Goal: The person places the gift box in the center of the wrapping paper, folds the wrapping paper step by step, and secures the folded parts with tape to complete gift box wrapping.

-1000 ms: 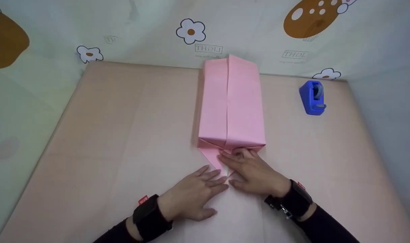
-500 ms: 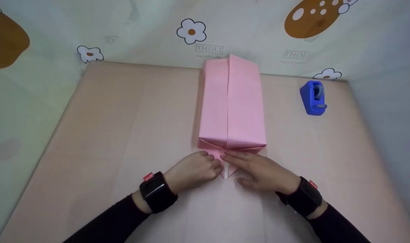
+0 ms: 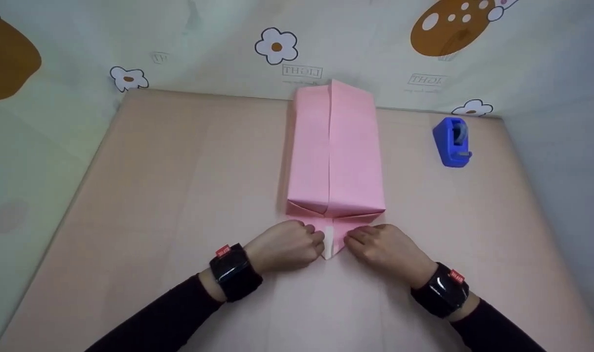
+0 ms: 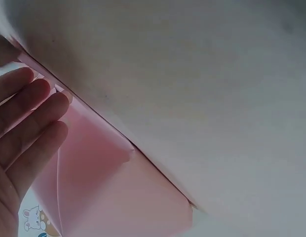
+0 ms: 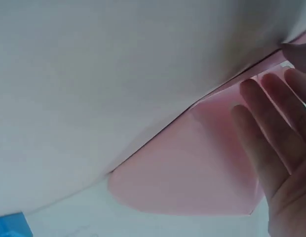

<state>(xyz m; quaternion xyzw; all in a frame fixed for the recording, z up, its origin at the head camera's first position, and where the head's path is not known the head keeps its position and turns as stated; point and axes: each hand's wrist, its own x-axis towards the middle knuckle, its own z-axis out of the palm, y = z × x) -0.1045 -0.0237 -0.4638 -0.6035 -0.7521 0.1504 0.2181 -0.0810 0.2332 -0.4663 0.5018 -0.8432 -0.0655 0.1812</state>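
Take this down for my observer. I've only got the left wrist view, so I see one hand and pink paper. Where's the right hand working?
Observer: The head view shows the right hand at the right side of the pink flap, across from the left hand.

Operator: Anything on the flap between them?

Observer: Yes, a pale strip runs along its middle toward the tip.

Operator: And is there a tape dispenser out of my sight?

Observer: A blue tape dispenser stands on the table, to the right of the pink package and apart from it, near the far right corner.
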